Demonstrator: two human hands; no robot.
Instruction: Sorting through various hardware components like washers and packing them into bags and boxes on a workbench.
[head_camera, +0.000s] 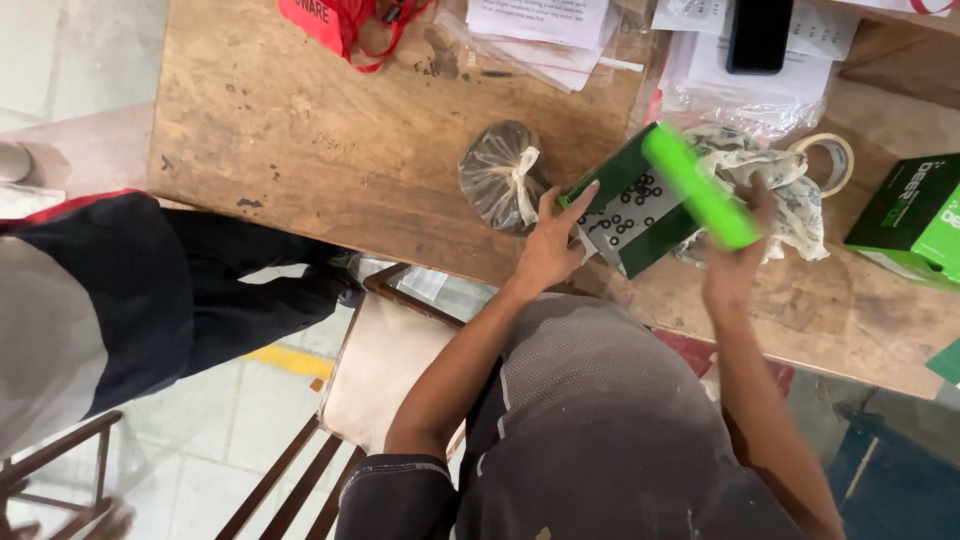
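The person's left hand (549, 243) rests on the wooden table (300, 130) with fingers spread, its fingertips pressing the near corner of an open green box (632, 205) that lies just beyond and to the right of it. Small black rings (630, 215) are scattered over the pale inside of that box. Immediately left of this hand, nearly touching the thumb, sits a knotted clear plastic bag (500, 175). The right hand (738, 262) is closed around the lower end of a bright green lid (698, 186), blurred, which slants up and away from the hand over the box. Behind that hand lies crumpled printed paper (785, 195), and farther off to its right a roll of tape (828, 158) and another green box (912, 215).
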